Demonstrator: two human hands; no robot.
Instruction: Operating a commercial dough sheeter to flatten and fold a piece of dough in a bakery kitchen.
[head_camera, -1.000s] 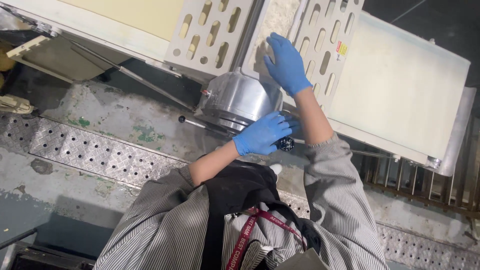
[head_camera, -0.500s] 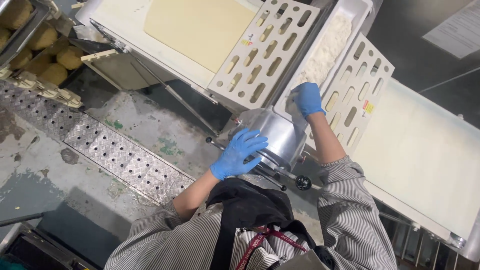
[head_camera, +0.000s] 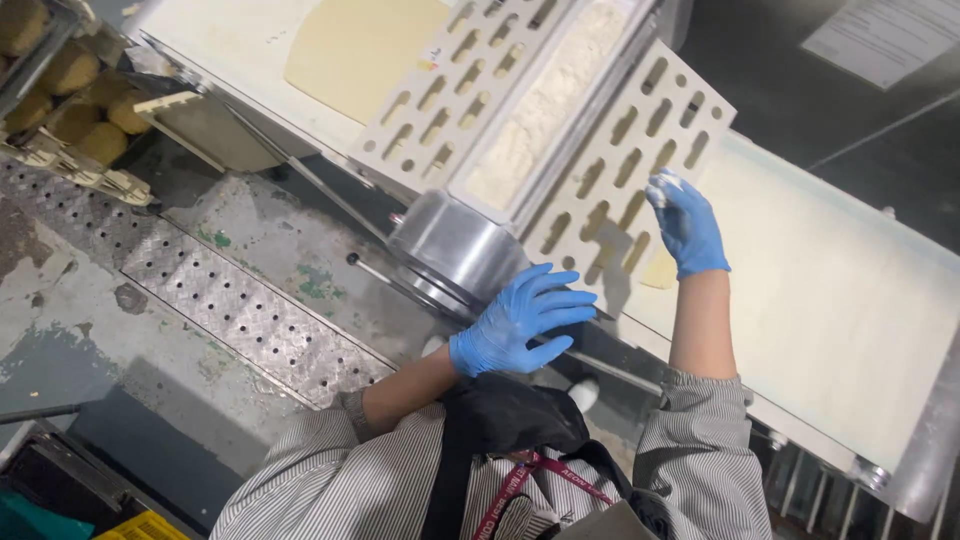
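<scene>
Left hand (head_camera: 520, 330) in blue glove: fingers spread, grasping nothing, just beside round steel drum housing (head_camera: 455, 250). Right hand (head_camera: 688, 222), blue-gloved: fingers loosely curled over white slotted plastic guard (head_camera: 620, 170); grip cannot be told. Pale dough sheet (head_camera: 360, 45) on conveyor, well apart.

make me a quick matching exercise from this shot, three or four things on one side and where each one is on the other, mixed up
Things:
1. left hand
2. right hand
3. dough sheet
4. round dough pieces

Places:
A. flat on the belt, top of picture
B. raised over the slotted guard
C. on a rack at far left
D. spread beside the steel drum

Pairs: 1-D, 2-B, 3-A, 4-C
</scene>
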